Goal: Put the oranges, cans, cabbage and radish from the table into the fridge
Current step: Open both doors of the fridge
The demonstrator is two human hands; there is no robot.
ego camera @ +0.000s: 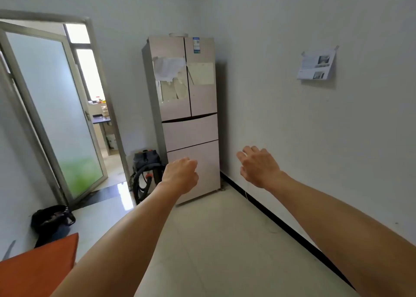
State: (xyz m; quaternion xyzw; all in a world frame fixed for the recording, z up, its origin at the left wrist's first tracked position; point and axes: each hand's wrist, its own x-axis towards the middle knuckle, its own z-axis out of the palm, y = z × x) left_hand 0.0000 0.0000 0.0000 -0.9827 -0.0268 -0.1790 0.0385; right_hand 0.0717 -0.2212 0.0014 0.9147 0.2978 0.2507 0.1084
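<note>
I hold both hands out toward the fridge (191, 125), which stands in the corner with both upper doors and both drawers closed. My left hand (180, 175) hangs in front of the fridge's lowest drawer, fingers loosely curled and nothing in them that I can see. My right hand (258, 166) is just right of the fridge, against the wall, with slack, spread fingers, and it is empty too. No oranges, cans, cabbage or radish show anywhere, so I judge they lie outside this view and the fridge has yet to be opened. I can make out no handle on the upper doors, so a pull at the wrong edge could slip. The loose papers (168, 68) stuck across those doors could tear if I grab over them. A dark machine with a hose (146, 168) sits at the fridge's lower left, where a swinging door or my foot could catch it. The fridge's inside is hidden and my left palm faces away. An orange slab (38, 267), far to the lower left of the fridge, is cut off by the frame, and I cannot tell whether it is the table. The print on the wall sheet (316, 66) to the fridge's right is too small to read.
</note>
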